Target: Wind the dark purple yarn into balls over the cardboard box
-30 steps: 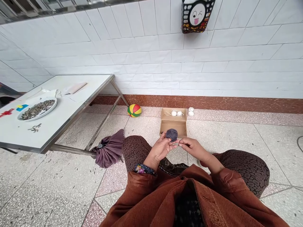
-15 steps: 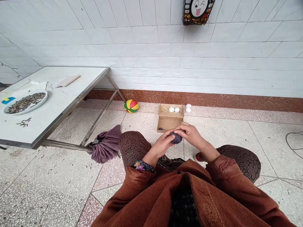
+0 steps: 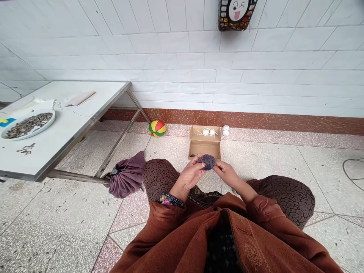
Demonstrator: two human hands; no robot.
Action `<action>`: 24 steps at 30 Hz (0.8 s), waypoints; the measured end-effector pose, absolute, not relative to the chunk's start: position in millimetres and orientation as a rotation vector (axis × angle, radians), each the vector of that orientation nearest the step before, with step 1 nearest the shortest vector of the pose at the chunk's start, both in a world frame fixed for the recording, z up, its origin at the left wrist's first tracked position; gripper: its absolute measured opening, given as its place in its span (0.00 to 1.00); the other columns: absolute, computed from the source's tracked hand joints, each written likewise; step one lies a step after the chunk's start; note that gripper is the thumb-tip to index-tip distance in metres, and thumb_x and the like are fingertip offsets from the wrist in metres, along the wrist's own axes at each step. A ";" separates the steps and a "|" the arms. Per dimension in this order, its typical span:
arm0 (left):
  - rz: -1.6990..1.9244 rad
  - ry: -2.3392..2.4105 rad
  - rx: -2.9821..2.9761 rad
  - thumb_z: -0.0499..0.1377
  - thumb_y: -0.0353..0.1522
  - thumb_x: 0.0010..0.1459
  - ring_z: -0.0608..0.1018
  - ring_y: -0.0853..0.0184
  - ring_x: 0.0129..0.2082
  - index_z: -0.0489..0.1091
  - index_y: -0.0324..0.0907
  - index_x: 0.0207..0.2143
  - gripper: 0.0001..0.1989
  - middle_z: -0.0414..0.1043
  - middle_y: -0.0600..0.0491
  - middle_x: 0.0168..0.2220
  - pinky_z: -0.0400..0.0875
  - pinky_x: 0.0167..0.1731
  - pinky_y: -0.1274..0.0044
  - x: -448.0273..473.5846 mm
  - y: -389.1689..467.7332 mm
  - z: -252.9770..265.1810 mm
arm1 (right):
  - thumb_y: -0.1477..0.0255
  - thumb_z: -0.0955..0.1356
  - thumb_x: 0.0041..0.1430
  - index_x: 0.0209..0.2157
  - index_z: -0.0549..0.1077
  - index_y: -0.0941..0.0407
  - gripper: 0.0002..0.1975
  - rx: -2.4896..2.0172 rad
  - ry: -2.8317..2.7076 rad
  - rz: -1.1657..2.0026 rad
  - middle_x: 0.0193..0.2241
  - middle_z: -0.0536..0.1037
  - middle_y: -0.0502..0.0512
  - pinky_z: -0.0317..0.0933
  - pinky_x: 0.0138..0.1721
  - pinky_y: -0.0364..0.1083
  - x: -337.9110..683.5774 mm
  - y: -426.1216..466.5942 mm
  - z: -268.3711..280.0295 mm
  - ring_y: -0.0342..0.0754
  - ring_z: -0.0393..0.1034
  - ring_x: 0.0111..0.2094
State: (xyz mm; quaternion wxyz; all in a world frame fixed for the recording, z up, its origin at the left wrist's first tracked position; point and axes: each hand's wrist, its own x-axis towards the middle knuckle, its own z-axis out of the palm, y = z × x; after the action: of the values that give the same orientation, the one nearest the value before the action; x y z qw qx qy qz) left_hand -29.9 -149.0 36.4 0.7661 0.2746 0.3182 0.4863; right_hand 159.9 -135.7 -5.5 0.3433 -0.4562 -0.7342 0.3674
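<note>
A ball of dark purple-grey yarn (image 3: 208, 162) is gripped in my left hand (image 3: 190, 175), its thumb pressed on the near side. Beside the ball's right edge, my right hand (image 3: 226, 173) has its fingers pinched together; a strand between them is too fine to make out. Just beyond my hands lies an open cardboard box (image 3: 204, 148) on the floor. White yarn balls (image 3: 209, 132) rest in its raised lid part, and a small dark bit sits in the box's left corner. More white balls (image 3: 225, 130) stand right of the box.
A white table (image 3: 85, 113) at left carries a plate of seeds or shells (image 3: 31, 126) and a folded cloth (image 3: 81, 98). A purple bag (image 3: 127, 175) hangs by its leg. A colourful ball (image 3: 157, 128) lies near the wall. A black basket (image 3: 236, 15) hangs above.
My right hand has come down from the top of the yarn ball to its right side. More of the ball now shows, and it has shifted slightly left and up in my left hand.
</note>
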 end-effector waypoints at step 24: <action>0.931 0.684 0.780 0.67 0.29 0.49 0.72 0.65 0.45 0.70 0.48 0.56 0.30 0.68 0.48 0.54 0.71 0.41 0.75 -37.1 -156.7 44.0 | 0.60 0.63 0.68 0.32 0.72 0.54 0.15 -1.217 -1.876 0.936 0.26 0.75 0.50 0.63 0.34 0.45 161.9 -133.2 -6.6 0.47 0.69 0.30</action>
State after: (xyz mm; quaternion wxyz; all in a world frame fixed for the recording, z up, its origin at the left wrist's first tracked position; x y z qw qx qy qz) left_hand -37.1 -156.7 44.0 0.7668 0.3592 0.3151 0.4286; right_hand 161.9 -133.2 -6.6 0.3512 -0.4702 -0.7245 0.3615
